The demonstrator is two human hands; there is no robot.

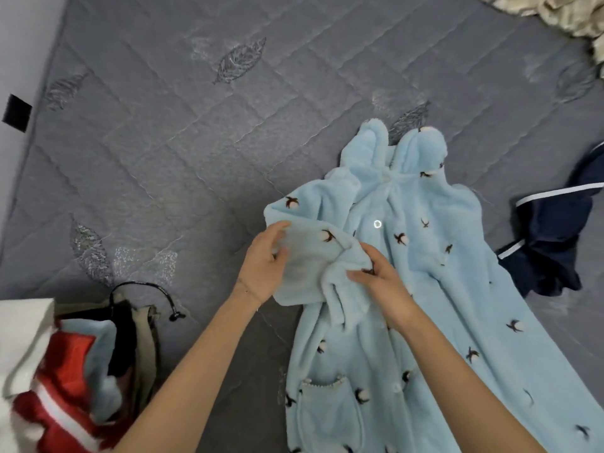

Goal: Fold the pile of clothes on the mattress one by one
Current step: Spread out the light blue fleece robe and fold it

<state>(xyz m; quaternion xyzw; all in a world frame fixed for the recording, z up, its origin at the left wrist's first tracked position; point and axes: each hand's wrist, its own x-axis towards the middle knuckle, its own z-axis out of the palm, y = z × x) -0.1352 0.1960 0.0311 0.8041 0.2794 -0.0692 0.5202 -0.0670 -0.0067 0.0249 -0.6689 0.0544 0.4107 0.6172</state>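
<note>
A light blue fleece robe (421, 289) with small dark bird motifs, buttons and a front pocket lies lengthwise on the grey quilted mattress (170, 152), collar pointing away from me. Its left sleeve is drawn across the chest. My left hand (264, 263) holds the sleeve's cuff end, fingers curled on the fabric. My right hand (382, 282) pinches the bunched sleeve fabric near the middle. A pile of clothes (78, 371) in red, white, black and khaki sits at the lower left.
A dark navy garment with white stripes (552, 237) lies crumpled at the right edge. Cream bedding (562, 11) is bunched at the top right corner. A pale wall with a black patch (16, 112) borders the mattress on the left.
</note>
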